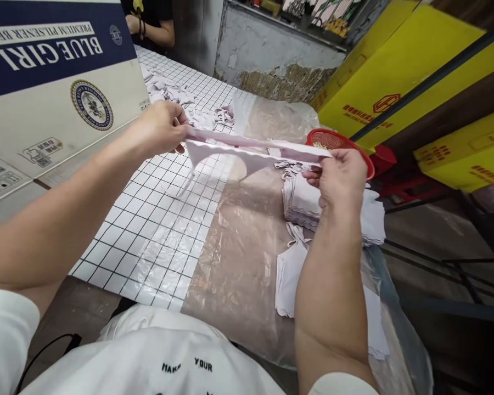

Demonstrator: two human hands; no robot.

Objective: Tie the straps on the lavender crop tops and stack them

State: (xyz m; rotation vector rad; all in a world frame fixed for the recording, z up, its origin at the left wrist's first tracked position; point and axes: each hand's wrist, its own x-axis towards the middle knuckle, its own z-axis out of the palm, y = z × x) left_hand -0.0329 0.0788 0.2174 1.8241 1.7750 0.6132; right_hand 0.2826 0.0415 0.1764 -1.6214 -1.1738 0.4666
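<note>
A pale lilac strappy top (263,161) is stretched sideways above the table, its edge pulled nearly straight and its thin straps hanging. My left hand (164,129) pinches one end, and my right hand (342,171) grips the other. Behind my right wrist stands a stack of matching folded pieces (301,198) with wavy edges. Closer to me, a flat strappy top (288,271) lies partly hidden under my right forearm.
A large beer carton (53,109) stands at the left. Loose lilac pieces (168,90) are heaped on the grid-patterned tabletop (135,236), near another person's arm (158,34). Clear plastic sheeting (239,247) covers the right part. A red basket (369,163) and yellow boxes (379,77) stand right.
</note>
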